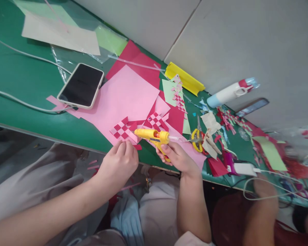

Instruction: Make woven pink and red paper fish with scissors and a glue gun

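Note:
My right hand is wrapped round the handle of a yellow glue gun, whose nozzle points left over a pink and red woven paper piece. Closed fingers of my left hand are at the lower edge of that woven piece; the fingertips are turned away, so their exact hold is partly hidden. Behind the glue gun lies a second woven paper fish with a small eye. Both pieces are on a large pink sheet.
A phone with a cable lies at left. To the right are scissors, paper scraps, a bottle and a white plug. The green table meets a wall behind. Another person's arm is at lower right.

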Action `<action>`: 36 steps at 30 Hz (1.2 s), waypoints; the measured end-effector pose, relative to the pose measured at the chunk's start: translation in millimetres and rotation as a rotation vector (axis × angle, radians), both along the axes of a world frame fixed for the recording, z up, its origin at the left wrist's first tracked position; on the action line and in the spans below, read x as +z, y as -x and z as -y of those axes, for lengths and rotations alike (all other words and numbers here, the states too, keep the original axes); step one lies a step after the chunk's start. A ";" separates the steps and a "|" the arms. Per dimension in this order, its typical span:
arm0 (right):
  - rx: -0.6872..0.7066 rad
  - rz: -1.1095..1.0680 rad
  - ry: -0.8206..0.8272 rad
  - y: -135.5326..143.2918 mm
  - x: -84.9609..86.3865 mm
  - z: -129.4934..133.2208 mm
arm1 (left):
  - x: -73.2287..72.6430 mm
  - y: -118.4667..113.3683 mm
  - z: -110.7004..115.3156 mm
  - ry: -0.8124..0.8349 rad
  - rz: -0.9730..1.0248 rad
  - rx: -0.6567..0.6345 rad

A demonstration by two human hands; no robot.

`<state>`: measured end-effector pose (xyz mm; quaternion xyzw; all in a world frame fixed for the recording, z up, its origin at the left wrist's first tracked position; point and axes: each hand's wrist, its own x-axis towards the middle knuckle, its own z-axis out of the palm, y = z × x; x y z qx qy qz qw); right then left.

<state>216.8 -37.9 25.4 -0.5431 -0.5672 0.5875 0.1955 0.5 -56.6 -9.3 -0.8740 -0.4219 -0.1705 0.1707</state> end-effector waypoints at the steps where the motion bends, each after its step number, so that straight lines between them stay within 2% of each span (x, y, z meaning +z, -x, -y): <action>1: -0.002 -0.008 0.012 0.1 0.1 -0.1 | -0.1 -0.3 0.0 -0.019 -0.002 0.000; 8: 0.020 0.025 -0.019 2.5 -0.4 -1.5 | 1.6 -2.8 -1.7 -0.034 -0.031 0.007; 13: 0.071 0.048 -0.038 2.6 -1.7 -2.3 | 1.0 -2.8 -0.8 0.026 -0.026 0.023; 26: 0.082 0.057 -0.053 -0.4 -2.3 -2.2 | 7.9 0.2 0.1 0.199 0.028 0.054; 36: 0.089 0.055 -0.073 -0.7 -2.4 -2.6 | 11.9 1.3 -1.3 0.111 0.021 0.018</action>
